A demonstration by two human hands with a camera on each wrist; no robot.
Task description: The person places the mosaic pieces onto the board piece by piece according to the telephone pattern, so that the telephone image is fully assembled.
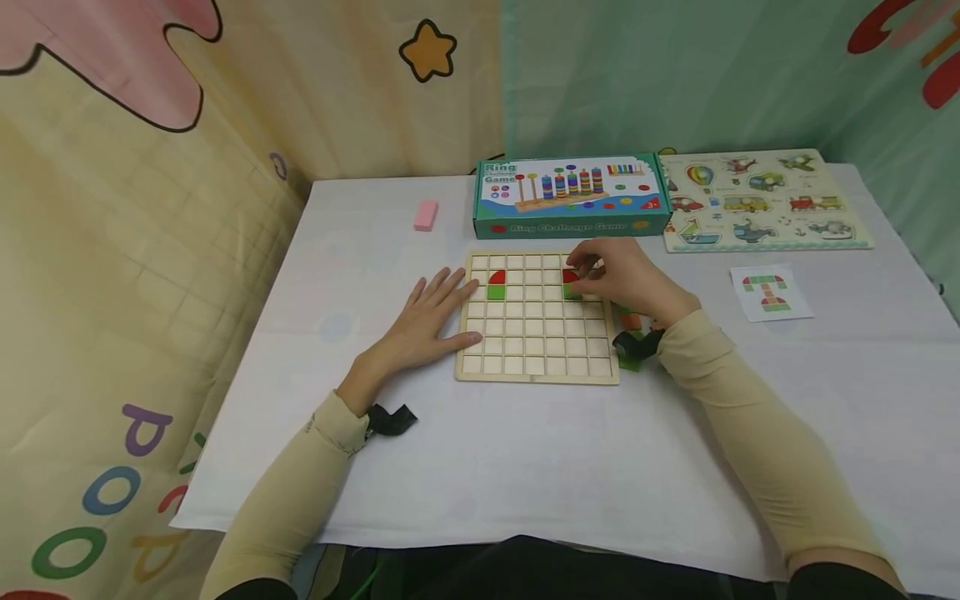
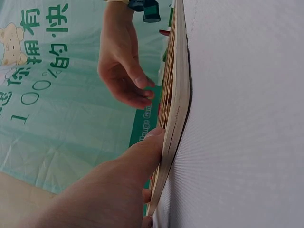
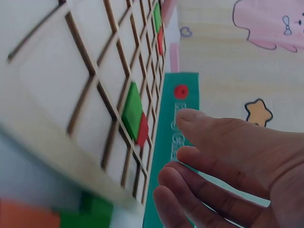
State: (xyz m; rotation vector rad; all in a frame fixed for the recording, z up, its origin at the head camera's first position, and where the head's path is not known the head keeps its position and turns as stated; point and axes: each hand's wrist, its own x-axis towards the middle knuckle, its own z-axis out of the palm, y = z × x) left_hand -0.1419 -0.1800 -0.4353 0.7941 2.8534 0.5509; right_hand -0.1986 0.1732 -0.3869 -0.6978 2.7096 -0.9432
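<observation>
A wooden grid board (image 1: 537, 379) lies on the white table. My left hand (image 1: 423, 325) rests at its left side with fingers spread; in the left wrist view the thumb (image 2: 154, 142) presses along the board's edge. Over the upper right cells hovers my right hand (image 1: 622, 271), fingers loosely bent. The right wrist view shows nothing between its thumb (image 3: 194, 121) and fingers. Below it sit a red quarter-round piece (image 1: 570, 276) and a green square (image 1: 572, 293). A matching red piece (image 1: 497, 277) and green square (image 1: 496, 292) fill cells at the upper left.
Loose green and orange pieces (image 1: 632, 322) lie against the board's right side, partly hidden by the right wrist. Farther right is a pattern card (image 1: 798, 307). Behind stand a green game box (image 1: 573, 227), a vehicle puzzle board (image 1: 765, 225) and a pink block (image 1: 425, 215).
</observation>
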